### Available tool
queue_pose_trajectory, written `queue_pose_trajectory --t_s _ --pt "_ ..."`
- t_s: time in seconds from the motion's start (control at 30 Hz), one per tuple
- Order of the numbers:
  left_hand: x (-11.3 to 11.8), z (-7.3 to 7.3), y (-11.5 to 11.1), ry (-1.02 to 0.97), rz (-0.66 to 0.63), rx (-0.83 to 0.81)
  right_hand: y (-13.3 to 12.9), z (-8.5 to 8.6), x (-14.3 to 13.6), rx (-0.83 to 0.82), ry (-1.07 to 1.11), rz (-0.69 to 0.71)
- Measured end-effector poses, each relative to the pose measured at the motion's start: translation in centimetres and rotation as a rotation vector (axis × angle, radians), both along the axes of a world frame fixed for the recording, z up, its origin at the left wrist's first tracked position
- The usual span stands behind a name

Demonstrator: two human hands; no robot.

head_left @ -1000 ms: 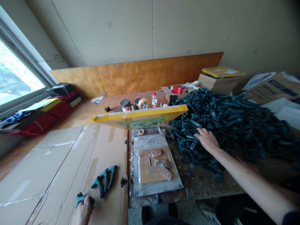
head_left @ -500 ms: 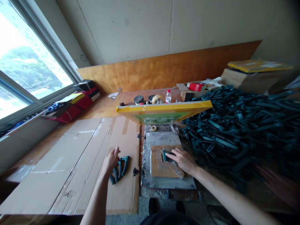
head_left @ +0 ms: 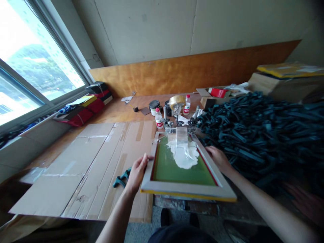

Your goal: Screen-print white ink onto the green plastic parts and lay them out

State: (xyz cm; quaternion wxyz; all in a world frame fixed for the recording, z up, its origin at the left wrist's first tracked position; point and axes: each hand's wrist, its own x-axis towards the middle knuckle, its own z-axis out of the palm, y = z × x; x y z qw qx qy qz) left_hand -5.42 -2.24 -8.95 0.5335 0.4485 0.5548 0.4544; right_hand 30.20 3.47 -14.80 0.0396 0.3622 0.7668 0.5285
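Note:
A framed screen (head_left: 162,186) with green mesh lies lowered over the metal base, hiding most of it. White paste (head_left: 186,158) is spread on the mesh's far part, and a clear plastic-like piece (head_left: 181,136) stands at its far end. My left hand (head_left: 138,170) is closed on the frame's left edge. At the right edge, my right hand (head_left: 218,158) also grips the frame, its fingertips partly hidden. Dark teal tool parts (head_left: 123,179) rest on the cardboard (head_left: 101,168), left of my left hand.
A large heap of dark teal parts (head_left: 275,135) covers the right side. Bottles (head_left: 159,118), an ink jar (head_left: 154,107) and a tape roll (head_left: 177,101) stand behind the frame. Another person's hand (head_left: 298,195) shows dimly at the lower right.
The screen has swung down from its raised position over the base. Both hands have moved onto its side edges, the right one leaving the piece on the base.

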Motion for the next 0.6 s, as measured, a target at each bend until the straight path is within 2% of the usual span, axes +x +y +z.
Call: queue_pose_trajectory --t_s 0.07,0.13,0.17,0.23,0.3,0.4,0.5,0.6 --pt "-0.2 -3.9 -1.4 0.045 -0.03 -0.082 1.5 1.7 -0.6 -0.12 0.337 -0.025" --pt "0.0 -7.1 -2.0 0.13 -0.016 -0.104 2.9 3.0 -2.5 -0.337 0.721 -0.018" --pt "0.2 -8.3 -2.0 0.19 -0.001 -0.112 3.4 3.4 -3.7 -0.453 0.846 -0.013" --pt "0.5 -9.8 -1.8 0.306 0.016 -0.125 4.0 3.6 -6.1 -0.65 0.905 -0.028" --pt "0.6 -10.6 -1.5 0.382 0.01 -0.137 3.9 3.0 -7.7 -0.78 0.868 -0.061" --pt "0.4 -10.8 -1.4 0.431 -0.01 -0.151 2.0 1.3 -8.2 -0.875 0.819 -0.056" --pt "0.3 -10.7 -1.5 0.438 -0.013 -0.163 -1.2 0.0 -6.8 -0.952 0.748 0.104" --pt "0.3 -10.7 -1.6 0.431 -0.002 -0.159 -3.0 0.5 -5.2 -1.052 0.667 0.288"
